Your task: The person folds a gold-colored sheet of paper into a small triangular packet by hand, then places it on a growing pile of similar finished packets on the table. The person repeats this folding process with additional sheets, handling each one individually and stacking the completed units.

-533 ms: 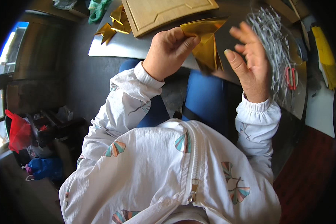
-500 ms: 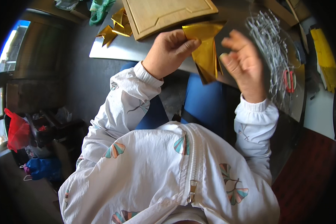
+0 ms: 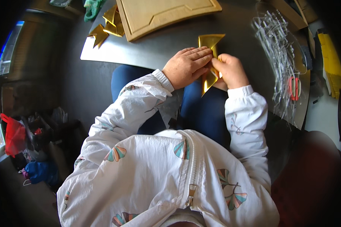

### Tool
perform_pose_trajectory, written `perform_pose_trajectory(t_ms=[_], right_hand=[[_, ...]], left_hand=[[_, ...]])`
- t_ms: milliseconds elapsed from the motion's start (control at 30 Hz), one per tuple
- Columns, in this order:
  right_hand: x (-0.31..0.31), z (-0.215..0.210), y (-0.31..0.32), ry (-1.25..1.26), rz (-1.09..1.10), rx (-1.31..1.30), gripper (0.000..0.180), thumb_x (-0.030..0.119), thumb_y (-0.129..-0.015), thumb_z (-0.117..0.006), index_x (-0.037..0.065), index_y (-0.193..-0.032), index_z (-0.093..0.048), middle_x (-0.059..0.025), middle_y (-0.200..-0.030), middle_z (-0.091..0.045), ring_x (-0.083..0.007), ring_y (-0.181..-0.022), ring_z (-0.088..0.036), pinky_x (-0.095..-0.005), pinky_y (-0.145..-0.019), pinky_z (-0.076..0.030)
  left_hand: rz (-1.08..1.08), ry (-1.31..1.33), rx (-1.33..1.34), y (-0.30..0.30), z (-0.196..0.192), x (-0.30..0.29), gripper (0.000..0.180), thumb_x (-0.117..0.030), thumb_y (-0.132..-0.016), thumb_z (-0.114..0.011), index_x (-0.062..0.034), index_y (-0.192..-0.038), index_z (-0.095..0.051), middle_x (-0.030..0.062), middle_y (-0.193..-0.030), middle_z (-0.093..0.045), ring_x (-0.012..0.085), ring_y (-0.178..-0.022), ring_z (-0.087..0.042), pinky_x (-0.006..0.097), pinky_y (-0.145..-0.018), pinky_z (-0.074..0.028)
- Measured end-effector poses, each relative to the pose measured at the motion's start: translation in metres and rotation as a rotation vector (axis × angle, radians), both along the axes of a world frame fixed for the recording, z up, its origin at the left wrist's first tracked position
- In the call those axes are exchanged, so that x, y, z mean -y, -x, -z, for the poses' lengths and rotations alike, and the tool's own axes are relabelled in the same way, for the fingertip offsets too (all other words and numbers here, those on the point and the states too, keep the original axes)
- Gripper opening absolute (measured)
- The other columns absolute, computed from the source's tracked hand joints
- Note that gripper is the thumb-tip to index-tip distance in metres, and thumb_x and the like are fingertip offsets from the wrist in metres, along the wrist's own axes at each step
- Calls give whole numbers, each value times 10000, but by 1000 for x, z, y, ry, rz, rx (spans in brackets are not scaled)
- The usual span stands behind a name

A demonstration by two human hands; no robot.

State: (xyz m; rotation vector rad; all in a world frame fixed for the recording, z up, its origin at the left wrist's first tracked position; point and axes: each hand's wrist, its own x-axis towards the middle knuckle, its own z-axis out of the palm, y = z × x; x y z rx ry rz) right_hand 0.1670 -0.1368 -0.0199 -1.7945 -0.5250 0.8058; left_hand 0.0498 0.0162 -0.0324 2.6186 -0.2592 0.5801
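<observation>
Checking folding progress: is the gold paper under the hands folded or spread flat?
Folded: the gold paper shows pointed flaps and creases, pressed under the left hand and right hand.

Grey table (image 3: 147, 49), smooth top with a pale near edge, spanning the upper part of the view. Tan board (image 3: 163, 13) with a notched outline, lying flat at the table's far side. Heap of thin white paper strips (image 3: 276, 49) on the table's right part; red-handled scissors (image 3: 294, 87) among them. Yellow sheets (image 3: 331, 60) at the far right edge. Dark floor (image 3: 70, 90) to the left of the table. Red bag (image 3: 13, 134) and blue bag (image 3: 41, 171) among clutter on the floor (contents too dim to tell). Bright window (image 3: 5, 56) at the left rim, giving daylight.
</observation>
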Motion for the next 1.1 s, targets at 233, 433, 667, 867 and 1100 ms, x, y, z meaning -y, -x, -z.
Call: perform_pose_trajectory(t_ms=[233, 433, 667, 867, 1100], right_hand=[[39, -13, -24, 342, -10, 512, 133, 157, -845, -686, 32, -868, -648, -101, -743, -681, -224, -591, -650, -350, -533, -506], [70, -18, 12, 104, -335, 1271, 451, 241, -836, -703, 112, -1262, -632, -36, -1350, -574, -223, -926, -584, -431, -1026, -379], [64, 10, 20, 120, -391, 1176, 532, 192, -729, -777, 152, -1244, -651, 32, -1354, -570, -187, -892, -577, -454, -1064, -345], [60, 5, 15, 45, -369, 1119, 389, 194, -766, -761, 140, -1146, -699, 16, -1223, -634, -187, -905, -597, -470, -1047, -353], [43, 8, -7, -166, -336, 1031, 144, 203, -849, -723, 96, -944, -712, -15, -1000, -673, -183, -852, -635, -417, -971, -385]], left_hand=[[77, -207, -237, 14, 0, -7, 898, -663, -786, -620, -133, -1475, -393, 118, -1548, -333, 287, -1435, -308, 479, -1169, -230], [104, -230, -310, 14, -4, -5, 1070, -553, -603, -845, -241, -1501, -353, 86, -1576, -285, 287, -1458, -257, 496, -1173, -228], [65, -224, -39, 18, 11, -5, 640, -328, -715, -811, -203, -1306, -599, 74, -1452, -487, 277, -1352, -453, 459, -1085, -402], [-31, -151, 17, 23, 14, 8, 482, -339, -743, -802, -118, -1155, -686, 77, -1290, -627, 229, -1263, -551, 426, -1077, -423], [-100, 113, 41, 19, 12, 12, 309, -177, -743, -806, -59, -1014, -715, 110, -1186, -680, 267, -1151, -633, 410, -988, -480]])
